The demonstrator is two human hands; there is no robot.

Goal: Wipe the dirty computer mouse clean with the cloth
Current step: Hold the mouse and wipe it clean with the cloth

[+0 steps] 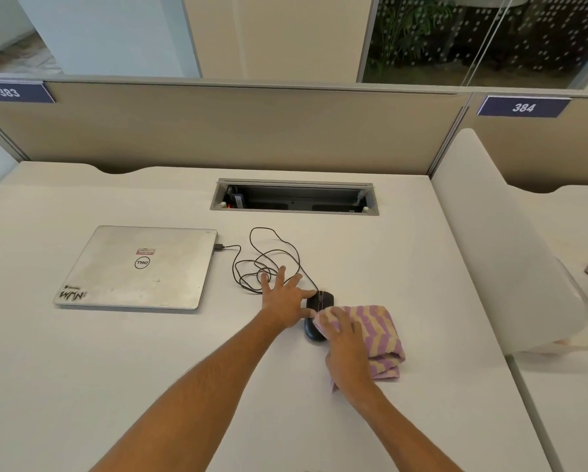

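A black wired computer mouse (314, 316) lies on the white desk, right of centre. My left hand (285, 298) rests against its left side, thumb and forefinger touching the mouse, the other fingers spread flat over the cable. My right hand (345, 349) presses a folded purple-and-cream striped cloth (377, 332) onto the mouse's right side; the cloth covers that part of the mouse. The bulk of the cloth lies on the desk to the right of the hand.
A shut silver laptop (139, 267) lies to the left, with the mouse's black cable (265, 257) coiled between it and the mouse. A recessed cable tray (294, 198) sits behind. A white divider (496, 240) bounds the desk on the right, a beige partition at the back.
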